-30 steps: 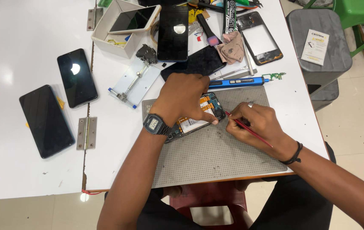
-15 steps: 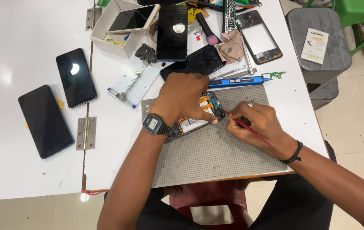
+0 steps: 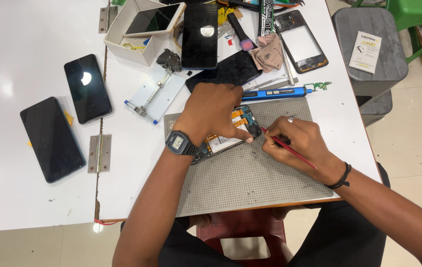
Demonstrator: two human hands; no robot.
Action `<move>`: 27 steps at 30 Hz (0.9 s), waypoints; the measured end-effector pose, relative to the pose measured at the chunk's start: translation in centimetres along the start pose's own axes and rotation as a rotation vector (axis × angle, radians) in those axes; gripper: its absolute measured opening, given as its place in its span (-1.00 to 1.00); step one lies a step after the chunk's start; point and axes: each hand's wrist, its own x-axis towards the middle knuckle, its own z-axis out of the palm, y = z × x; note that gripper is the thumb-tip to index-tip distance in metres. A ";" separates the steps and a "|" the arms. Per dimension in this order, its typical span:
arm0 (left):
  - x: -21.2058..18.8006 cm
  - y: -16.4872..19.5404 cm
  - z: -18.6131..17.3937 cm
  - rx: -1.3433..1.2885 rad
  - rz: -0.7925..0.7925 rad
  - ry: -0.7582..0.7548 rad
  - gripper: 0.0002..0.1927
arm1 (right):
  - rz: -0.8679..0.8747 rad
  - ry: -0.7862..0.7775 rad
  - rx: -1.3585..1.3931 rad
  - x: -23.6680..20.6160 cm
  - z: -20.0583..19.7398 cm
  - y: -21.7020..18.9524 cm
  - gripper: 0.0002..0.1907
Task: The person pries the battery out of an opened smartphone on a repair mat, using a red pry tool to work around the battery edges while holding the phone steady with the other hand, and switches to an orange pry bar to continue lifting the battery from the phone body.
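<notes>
Mid-frame, the opened phone (image 3: 231,131) lies back off, innards exposed; left hand (image 3: 211,113) presses it flat, right hand (image 3: 297,143) pinches a red tool (image 3: 290,149) at its edge.

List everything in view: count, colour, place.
opened phone with exposed insides: 1, black, on mat
perforated work mat: 1, grey, table front
thin red tool: 1, red, in right hand
blue electric screwdriver: 1, blue, behind mat
dark-screened phones: 2, black, table left
white tray: 1, white, table back
grey stool: 1, grey, right of table
left hand: on opened phone
right hand: gripping tool
</notes>
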 end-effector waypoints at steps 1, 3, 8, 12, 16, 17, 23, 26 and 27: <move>0.0 0.0 0.0 0.003 -0.004 -0.004 -0.09 | 0.004 0.002 0.006 0.0 0.0 0.0 -0.79; 0.0 -0.1 0.1 0.007 -0.014 -0.014 -0.09 | 0.013 0.002 0.019 -0.1 0.0 0.0 -0.79; -0.1 -0.2 0.2 0.008 0.006 0.019 -0.08 | 0.021 -0.009 0.019 0.1 -0.2 -0.2 -0.79; 0.0 -0.2 0.3 -0.010 0.005 0.013 -0.08 | 0.007 -0.007 0.021 0.5 -0.4 -0.6 -0.80; 0.0 -0.2 0.5 -0.076 -0.041 0.054 -0.34 | 0.037 -0.018 0.044 1.0 -0.7 -1.0 -0.81; 0.0 -0.2 0.5 -0.079 -0.046 0.071 -0.42 | 0.040 -0.012 0.043 1.1 -0.7 -1.2 -0.82; 0.1 0.2 0.6 -0.074 -0.074 0.091 -0.60 | 0.063 -0.023 0.062 1.7 -1.0 -1.8 -0.83; 0.1 0.3 0.5 -0.062 -0.067 0.108 -0.60 | 0.076 -0.018 0.060 2.0 -1.1 -2.0 -0.82; 0.1 0.2 0.5 -0.058 -0.064 0.118 -0.59 | 0.084 -0.014 0.055 2.1 -1.1 -2.1 -0.82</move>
